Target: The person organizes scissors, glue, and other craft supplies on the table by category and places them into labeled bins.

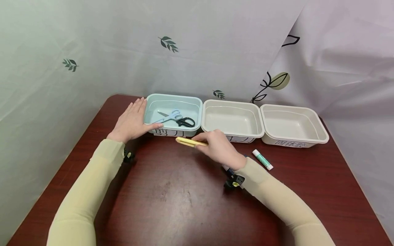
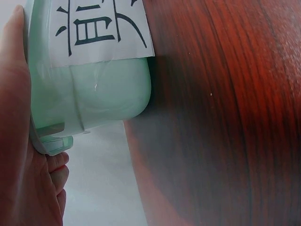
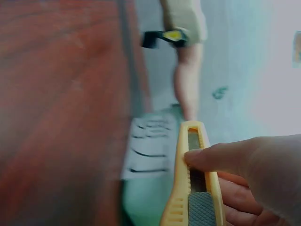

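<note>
My right hand (image 1: 220,147) pinches a yellow utility knife (image 3: 181,188) with a grey slider, held above the table just in front of the light-blue bin (image 1: 198,102). In the right wrist view, the thumb lies on the knife's side. Inside that bin lie light-blue-handled scissors (image 1: 168,117) and black-handled scissors (image 1: 187,122). My left hand (image 1: 130,121) rests at the bin's left end, fingers straight along the side and thumb on the front rim. A paper label (image 2: 103,33) with black characters covers part of the bin's front.
Two beige bins, a middle one (image 1: 232,132) and a right one (image 1: 292,139), continue the row. A green-and-white glue stick (image 1: 262,159) lies before them. Something dark (image 1: 228,171) on the table is partly hidden under the right wrist. A pale curtain (image 1: 191,68) hangs behind.
</note>
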Demonstrator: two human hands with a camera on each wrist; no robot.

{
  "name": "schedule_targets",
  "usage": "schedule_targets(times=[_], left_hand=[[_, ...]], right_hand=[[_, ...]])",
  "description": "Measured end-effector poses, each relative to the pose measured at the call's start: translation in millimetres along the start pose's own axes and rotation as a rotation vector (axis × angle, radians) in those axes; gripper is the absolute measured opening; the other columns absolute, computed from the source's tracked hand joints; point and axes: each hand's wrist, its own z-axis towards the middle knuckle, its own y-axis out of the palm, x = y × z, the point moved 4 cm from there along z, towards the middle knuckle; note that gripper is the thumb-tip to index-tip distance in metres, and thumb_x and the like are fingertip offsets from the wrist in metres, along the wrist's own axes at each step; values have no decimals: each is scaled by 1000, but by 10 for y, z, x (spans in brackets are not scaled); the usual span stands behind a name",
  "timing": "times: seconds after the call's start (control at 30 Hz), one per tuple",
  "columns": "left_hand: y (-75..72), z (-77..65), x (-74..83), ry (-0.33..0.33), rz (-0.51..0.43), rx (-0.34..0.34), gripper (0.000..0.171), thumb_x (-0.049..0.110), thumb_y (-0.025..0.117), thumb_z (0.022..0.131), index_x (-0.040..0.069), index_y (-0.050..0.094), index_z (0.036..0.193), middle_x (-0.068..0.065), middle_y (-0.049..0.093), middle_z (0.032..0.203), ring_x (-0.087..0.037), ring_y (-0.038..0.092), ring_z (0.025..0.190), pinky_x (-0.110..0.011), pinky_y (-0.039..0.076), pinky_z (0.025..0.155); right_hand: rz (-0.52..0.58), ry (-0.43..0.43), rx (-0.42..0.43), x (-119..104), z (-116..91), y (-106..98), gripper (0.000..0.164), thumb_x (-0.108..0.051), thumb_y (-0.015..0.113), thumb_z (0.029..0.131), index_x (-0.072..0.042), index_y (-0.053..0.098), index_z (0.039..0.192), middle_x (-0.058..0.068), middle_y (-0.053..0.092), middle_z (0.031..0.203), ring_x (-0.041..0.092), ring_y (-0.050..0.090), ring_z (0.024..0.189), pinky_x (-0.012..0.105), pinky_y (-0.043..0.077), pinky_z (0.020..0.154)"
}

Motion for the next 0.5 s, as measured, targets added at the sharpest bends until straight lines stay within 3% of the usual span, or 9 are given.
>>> schedule_targets(times=[0.27, 0.5], left_hand=[[10, -1, -12, 0, -8, -3, 125, 84, 50, 85, -6, 8, 160, -26, 10, 166, -36, 6, 154, -47, 2, 124], [2, 1, -6, 7, -1, 1, 124, 84, 50, 85, -7, 9, 160, -26, 11, 166, -37, 7, 154, -50, 6, 124]], right_hand=[[148, 106, 52, 130, 41, -455, 18, -11, 79, 90, -13, 82, 107, -6, 76, 91, 5, 70, 77, 29, 57, 69], [139, 174, 111, 272, 74, -855, 21, -14, 82, 88, -9, 81, 108, 1, 77, 91, 13, 71, 76, 25, 56, 65]])
